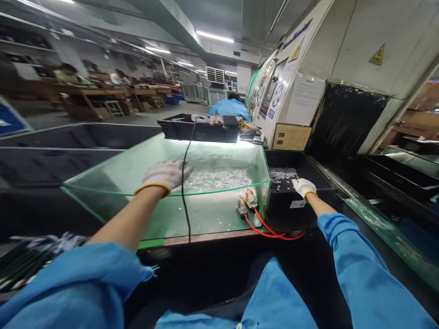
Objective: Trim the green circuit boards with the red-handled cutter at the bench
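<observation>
My left hand (164,174), in a white knit glove with a yellow cuff, reaches over the front edge of a glass box (219,214). Its fingers stretch to the right, apart from the many small shiny pieces (219,180) on the box floor. A black cable (185,196) hangs in front of the fingertips. My right hand (304,187), gloved likewise, is at the front of a black bin (283,201) beside the box. Its fingers look closed together; anything between them is too small to make out. Small pale pieces (284,173) lie scattered in that bin.
Two foil-wrapped air tools (247,201) with red hoses (270,232) stand against the box's front right. A cluttered black tray (199,128) sits over its back edge. A large white machine (308,91) rises at right. Another person in blue (229,108) is behind the tray.
</observation>
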{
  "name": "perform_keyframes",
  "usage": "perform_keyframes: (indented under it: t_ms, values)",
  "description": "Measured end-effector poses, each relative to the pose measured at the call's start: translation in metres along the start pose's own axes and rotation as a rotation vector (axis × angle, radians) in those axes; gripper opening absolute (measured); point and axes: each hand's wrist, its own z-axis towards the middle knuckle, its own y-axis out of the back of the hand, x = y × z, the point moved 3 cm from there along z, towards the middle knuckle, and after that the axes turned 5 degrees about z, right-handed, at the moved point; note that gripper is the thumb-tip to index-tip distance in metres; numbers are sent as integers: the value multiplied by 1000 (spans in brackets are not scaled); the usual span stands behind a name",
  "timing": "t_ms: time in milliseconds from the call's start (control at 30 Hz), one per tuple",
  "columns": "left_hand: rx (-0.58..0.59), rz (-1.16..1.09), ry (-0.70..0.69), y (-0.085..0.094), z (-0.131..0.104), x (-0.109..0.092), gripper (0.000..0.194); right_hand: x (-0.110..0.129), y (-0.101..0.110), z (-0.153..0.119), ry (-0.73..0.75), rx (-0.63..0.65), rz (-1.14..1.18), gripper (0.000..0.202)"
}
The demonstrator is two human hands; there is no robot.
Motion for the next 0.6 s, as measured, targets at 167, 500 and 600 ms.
perform_keyframes:
  t_ms: [167, 500, 600]
  values:
    - [56, 27, 36, 13, -14, -6, 67, 3, 0, 1, -25, 7, 40, 59]
    - [62, 33, 37, 15, -16, -8, 70, -1, 0, -14, -30, -141, 105, 62]
    - [49, 40, 41, 13, -14, -7, 69, -3, -1, -18, -28, -192, 121, 59]
